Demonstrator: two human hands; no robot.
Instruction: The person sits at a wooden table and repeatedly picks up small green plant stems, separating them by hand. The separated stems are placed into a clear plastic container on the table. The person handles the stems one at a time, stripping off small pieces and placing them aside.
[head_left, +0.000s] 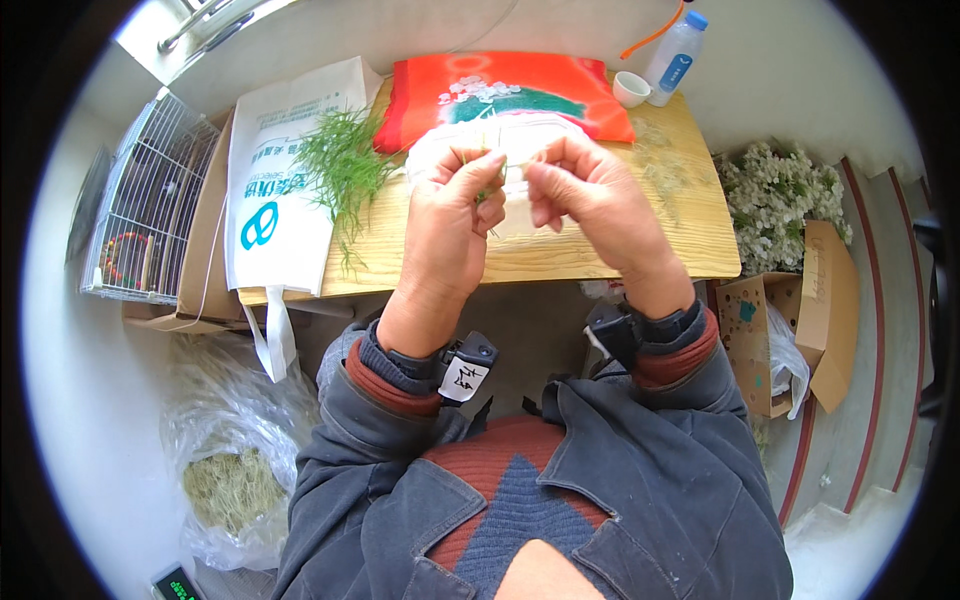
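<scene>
Both hands are raised over a wooden table (525, 259). My left hand (457, 202) pinches thin green stems between thumb and fingers. To its right, my right hand (592, 191) has its thumb and forefinger brought together; whether anything small is between them cannot be made out. A white plastic tray (517, 131) lies behind the hands, partly hidden by them. Left of the hands rests a bunch of feathery green artificial sprigs (341, 169). Small white petals (480, 90) are scattered on a red and green cloth bundle (540, 82) at the back.
A white bag (277, 165) covers the table's left side. A white cup (631, 88) and a bottle (677, 60) stand at the back right. Around the table are a wire cage (154, 202), white artificial flowers (787, 199), an opened cardboard box (829, 315) and a plastic sack (232, 420).
</scene>
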